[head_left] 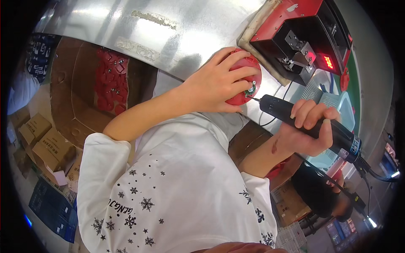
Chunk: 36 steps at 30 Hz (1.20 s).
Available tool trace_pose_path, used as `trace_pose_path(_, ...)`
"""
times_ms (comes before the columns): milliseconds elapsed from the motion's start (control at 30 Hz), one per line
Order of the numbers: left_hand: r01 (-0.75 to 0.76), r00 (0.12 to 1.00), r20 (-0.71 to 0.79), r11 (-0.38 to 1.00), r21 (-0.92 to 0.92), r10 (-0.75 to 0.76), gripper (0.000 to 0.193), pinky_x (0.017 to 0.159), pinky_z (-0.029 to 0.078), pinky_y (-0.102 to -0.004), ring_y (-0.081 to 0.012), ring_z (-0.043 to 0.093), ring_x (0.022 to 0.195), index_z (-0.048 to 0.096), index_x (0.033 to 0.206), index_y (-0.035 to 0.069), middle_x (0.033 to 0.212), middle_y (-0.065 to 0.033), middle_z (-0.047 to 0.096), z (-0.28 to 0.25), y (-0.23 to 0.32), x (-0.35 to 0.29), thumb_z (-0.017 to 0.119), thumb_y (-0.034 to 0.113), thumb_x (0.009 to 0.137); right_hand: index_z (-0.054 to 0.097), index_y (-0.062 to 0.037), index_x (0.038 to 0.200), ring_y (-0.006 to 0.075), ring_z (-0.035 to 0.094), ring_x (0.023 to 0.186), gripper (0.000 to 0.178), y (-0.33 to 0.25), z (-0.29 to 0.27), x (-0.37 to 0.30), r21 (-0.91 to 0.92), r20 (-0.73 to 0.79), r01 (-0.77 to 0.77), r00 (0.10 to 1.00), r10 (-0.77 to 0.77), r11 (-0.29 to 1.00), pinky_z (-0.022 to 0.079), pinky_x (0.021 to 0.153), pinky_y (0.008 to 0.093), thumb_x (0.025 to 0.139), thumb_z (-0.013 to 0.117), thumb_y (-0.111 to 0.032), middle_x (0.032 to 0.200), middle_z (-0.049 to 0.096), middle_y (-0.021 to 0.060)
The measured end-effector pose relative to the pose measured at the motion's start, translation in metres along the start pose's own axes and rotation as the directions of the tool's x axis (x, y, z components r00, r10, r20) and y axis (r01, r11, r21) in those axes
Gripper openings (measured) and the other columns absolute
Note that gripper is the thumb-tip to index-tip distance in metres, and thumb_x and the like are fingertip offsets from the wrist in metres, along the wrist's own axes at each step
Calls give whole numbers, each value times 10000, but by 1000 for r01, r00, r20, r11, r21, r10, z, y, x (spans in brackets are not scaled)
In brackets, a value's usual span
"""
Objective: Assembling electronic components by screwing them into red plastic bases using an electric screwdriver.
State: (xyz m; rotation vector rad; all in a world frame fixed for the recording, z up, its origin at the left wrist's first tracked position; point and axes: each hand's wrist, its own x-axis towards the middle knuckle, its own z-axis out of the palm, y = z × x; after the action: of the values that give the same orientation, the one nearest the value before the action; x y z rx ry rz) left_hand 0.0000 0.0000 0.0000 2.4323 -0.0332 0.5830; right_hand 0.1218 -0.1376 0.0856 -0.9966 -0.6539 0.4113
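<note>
Cardboard box [71, 80], red parts [112, 80] inside | left hand [214, 82], fingers spread, holding 1 red round part [249, 62] at near edge of metal table [198, 42] | black electric screwdriver [276, 107], bit at red round part | right hand [310, 133], fingers wrapped round screwdriver | pale blue basket [347, 109]

seen from here, clock centred on the shirt [181, 177]: white; its snowflake print [147, 204], black. one o'clock: round piece [252, 63], red; its insert [252, 89], green. two o'clock: screwdriver [276, 107], black; beyond, basket [347, 105], pale aqua. half past one: machine [291, 17], red and black; display [328, 62], red. eleven o'clock: tabletop [97, 25], silvery, beige-streaked. ten o'clock: carton [74, 90], brown; parts [112, 82] inside, red. eight o'clock: crate [49, 208], dark blue.
</note>
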Motion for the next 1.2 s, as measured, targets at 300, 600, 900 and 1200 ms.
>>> trace_pose_path(300,5,1000,-14,1000,-4,-5,414,1007,308,-443,-289,414,1153,604,835,95,1132,-19,517,-2,-1,-2,764,305,517,540,-18,905,122,363,426,231,2,-1,2,53,-6,-7,1000,8,999,319,471,295,788,446,-194,530,392,23)
trace_pose_path(600,-4,1000,-27,1000,-25,3,402,1005,310,-448,-286,416,1144,597,820,74,1115,-20,519,3,0,2,759,294,525,493,-36,884,126,376,410,206,3,6,-1,-90,72,73,995,-67,993,334,446,290,767,443,-199,524,399,25)
trace_pose_path(900,-3,999,-36,999,-38,2,442,957,353,-479,-319,440,1118,601,884,76,1144,-47,517,5,3,5,779,262,525,421,-44,801,138,400,392,141,5,24,-4,-256,234,145,969,-84,956,374,419,296,748,465,-167,521,427,49)
trace_pose_path(1200,-26,997,-73,1000,-3,26,405,976,324,-460,-300,424,1113,589,806,67,1083,-28,521,3,0,5,757,296,518,425,-28,803,142,403,406,143,11,25,-4,-158,172,142,978,-115,977,373,418,296,730,472,-142,543,435,62)
